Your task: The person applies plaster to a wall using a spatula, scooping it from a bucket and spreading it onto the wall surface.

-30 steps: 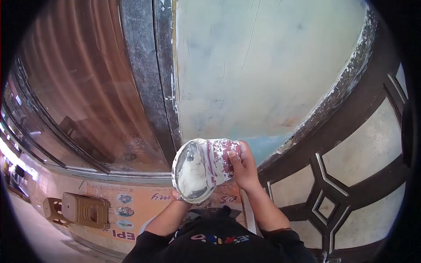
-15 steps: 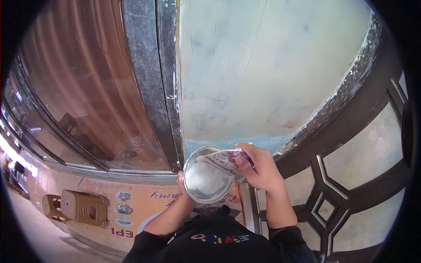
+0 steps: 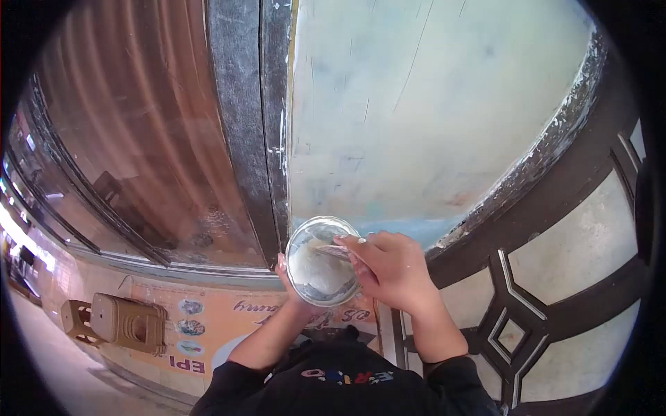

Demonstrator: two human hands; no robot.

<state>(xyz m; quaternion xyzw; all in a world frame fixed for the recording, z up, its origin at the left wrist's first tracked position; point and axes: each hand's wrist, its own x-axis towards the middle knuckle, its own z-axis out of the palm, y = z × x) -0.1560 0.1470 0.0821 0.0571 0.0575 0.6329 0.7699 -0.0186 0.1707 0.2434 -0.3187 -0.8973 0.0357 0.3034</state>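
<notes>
Held in front of my body is a round metal-looking tub (image 3: 338,227) with white paste (image 3: 313,270) inside. My left hand (image 3: 288,277) grips its left side from outside and below; the tub hides most of those fingers. In my right hand (image 3: 394,272) is a flat scraper (image 3: 336,251) smeared with white, its edge dipped into the tub over the paste. The fingers are closed around its upper part. Just beyond the tub rises a pale wall panel (image 3: 430,125) with blue-grey patches and scratches.
A dark, paint-flecked frame (image 3: 243,125) borders the panel, with curtained glass (image 3: 152,139) to the left. On the right is a dark patterned door or grille (image 3: 513,298). Brown stacked stools (image 3: 128,322) stand lower left before an orange printed banner (image 3: 229,312).
My right hand has turned and moved slightly left, bringing the scraper from broad side up to nearly edge-on inside the tub. The tub has risen slightly in view, still in my left hand.
</notes>
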